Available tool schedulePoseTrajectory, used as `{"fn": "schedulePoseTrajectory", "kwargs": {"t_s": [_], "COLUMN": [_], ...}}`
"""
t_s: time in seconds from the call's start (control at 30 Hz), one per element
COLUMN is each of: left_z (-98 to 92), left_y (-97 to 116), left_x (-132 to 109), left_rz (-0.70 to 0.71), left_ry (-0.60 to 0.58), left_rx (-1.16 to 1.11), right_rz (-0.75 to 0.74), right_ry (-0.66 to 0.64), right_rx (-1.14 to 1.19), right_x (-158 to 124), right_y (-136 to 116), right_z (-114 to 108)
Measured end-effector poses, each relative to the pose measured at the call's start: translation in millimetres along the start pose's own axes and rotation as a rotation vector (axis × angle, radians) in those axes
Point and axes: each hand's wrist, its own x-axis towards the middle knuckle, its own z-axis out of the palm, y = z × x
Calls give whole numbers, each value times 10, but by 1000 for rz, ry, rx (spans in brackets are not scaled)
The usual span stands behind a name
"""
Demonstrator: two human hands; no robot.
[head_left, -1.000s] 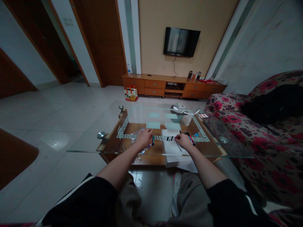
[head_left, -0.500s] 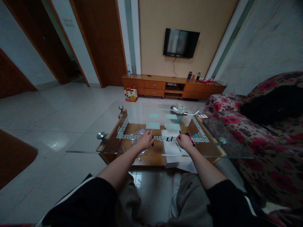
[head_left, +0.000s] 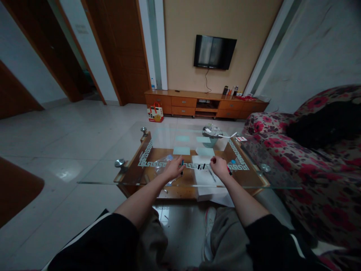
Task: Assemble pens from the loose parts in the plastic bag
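Note:
My left hand point(head_left: 172, 168) is over the near side of the glass table, fingers stretched out beside a small blue-and-black piece point(head_left: 182, 163). Whether the fingertips touch that piece I cannot tell. My right hand point(head_left: 219, 166) is closed, fingertips pressed together; anything inside them is too small to make out. Between the hands lie two short black pieces point(head_left: 201, 166). A thin pen-like stick point(head_left: 212, 175) rests just left of my right wrist. Partly hidden behind that wrist are dark and pink items point(head_left: 229, 172).
The glass tabletop point(head_left: 101, 177) has a wooden lower shelf holding a white box point(head_left: 205, 192) and clear plastic wrapping point(head_left: 160, 163). A lined wastebasket point(head_left: 211, 140) stands beyond. At right is a flowered sofa point(head_left: 267, 141); a low cabinet point(head_left: 183, 101) runs along the wall.
The fingers of my left hand have drawn a little closer together, beside the blue-and-black piece. My right hand has shifted slightly and now covers more of the dark and pink items.

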Motion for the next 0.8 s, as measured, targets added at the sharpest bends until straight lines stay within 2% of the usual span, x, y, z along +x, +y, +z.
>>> {"fn": "schedulePoseTrajectory", "kwargs": {"t_s": [0.2, 0.37, 0.6, 0.8], "left_z": [-8, 11, 48, 37], "left_y": [28, 106, 338, 430], "left_x": [11, 39, 33, -12], "left_rz": [60, 111, 214, 247], "left_ry": [47, 98, 91, 79], "left_rx": [-141, -239, -322, -380], "right_rz": [-125, -311, -347, -412], "right_ry": [130, 125, 95, 89], "right_rx": [146, 327, 445, 474], "right_x": [-29, -118, -207, -244], "right_y": [-161, -394, -672, -731], "right_z": [-86, -124, -142, -140]}}
